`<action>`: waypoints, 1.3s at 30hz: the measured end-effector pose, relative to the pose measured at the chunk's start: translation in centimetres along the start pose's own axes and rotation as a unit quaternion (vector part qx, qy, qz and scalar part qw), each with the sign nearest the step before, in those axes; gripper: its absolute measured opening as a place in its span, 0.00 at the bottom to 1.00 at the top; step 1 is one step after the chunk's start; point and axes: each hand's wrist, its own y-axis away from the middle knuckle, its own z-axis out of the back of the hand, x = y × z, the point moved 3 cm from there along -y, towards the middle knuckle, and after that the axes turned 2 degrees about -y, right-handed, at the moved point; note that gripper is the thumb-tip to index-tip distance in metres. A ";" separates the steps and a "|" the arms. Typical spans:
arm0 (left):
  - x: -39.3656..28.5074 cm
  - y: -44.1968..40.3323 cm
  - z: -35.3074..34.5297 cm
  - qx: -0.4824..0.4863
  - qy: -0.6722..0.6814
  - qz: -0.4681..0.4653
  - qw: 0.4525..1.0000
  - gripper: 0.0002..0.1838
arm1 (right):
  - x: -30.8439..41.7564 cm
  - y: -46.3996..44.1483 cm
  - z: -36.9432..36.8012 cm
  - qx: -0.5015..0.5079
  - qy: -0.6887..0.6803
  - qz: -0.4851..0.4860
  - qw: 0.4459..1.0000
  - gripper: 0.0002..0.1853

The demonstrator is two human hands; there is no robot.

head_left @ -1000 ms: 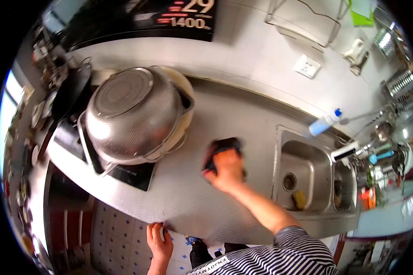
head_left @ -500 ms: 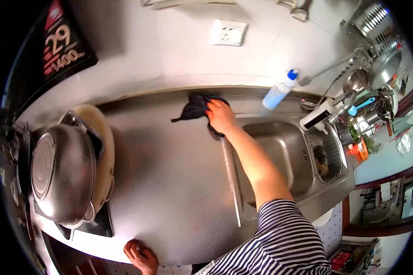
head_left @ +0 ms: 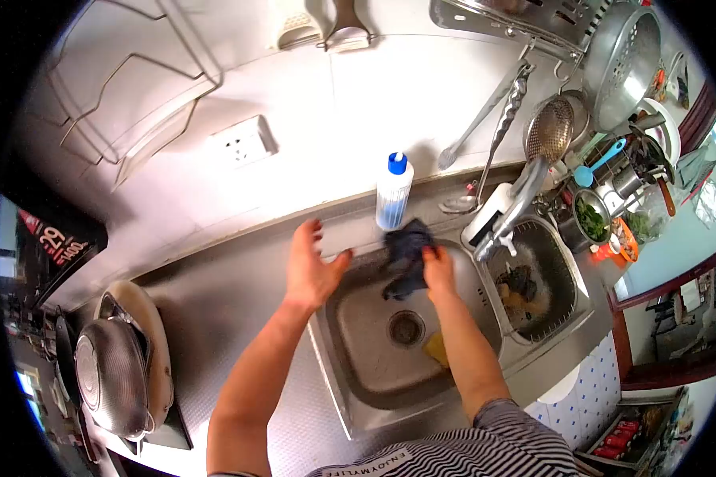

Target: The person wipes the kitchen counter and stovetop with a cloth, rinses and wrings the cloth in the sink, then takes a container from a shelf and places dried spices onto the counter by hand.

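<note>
A dark cloth (head_left: 406, 256) hangs bunched from my right hand (head_left: 439, 272), over the back part of the steel sink (head_left: 358, 358). The fingers of that hand are closed on the cloth's right side. My left hand (head_left: 314, 266) is raised near the sink's back left corner, its fingers apart and nothing in them. Just behind the cloth stands a white and blue bottle (head_left: 394, 199) with a blue cap. A yellow item (head_left: 437, 348), partly hidden by my right forearm, lies in the basin near the drain (head_left: 406, 327).
To the right are the faucet (head_left: 513, 211) and a smaller basin (head_left: 561, 318) holding a strainer basket with scraps. Ladles and a skimmer (head_left: 550, 131) hang on the wall. An upturned metal pan (head_left: 115, 378) stands at the left. The steel counter (head_left: 215, 334) runs between.
My right hand has carried the dark cloth from the back of the counter to over the sink. My left hand has come up from the counter's front edge and opened. The view has shifted right.
</note>
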 end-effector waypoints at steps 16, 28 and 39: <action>-1.1 -9.4 -8.3 -0.084 0.159 -0.027 0.983 0.33 | 4.4 -10.1 -2.8 -0.084 0.475 0.325 0.814 0.23; -1.6 -1.8 10.1 -0.231 -0.038 0.013 0.972 0.30 | 0.8 10.3 -25.5 0.311 0.330 0.485 0.748 0.20; 0.5 -0.2 16.2 -0.261 0.044 0.015 0.964 0.28 | 3.4 4.1 -20.2 0.196 0.443 0.355 0.800 0.09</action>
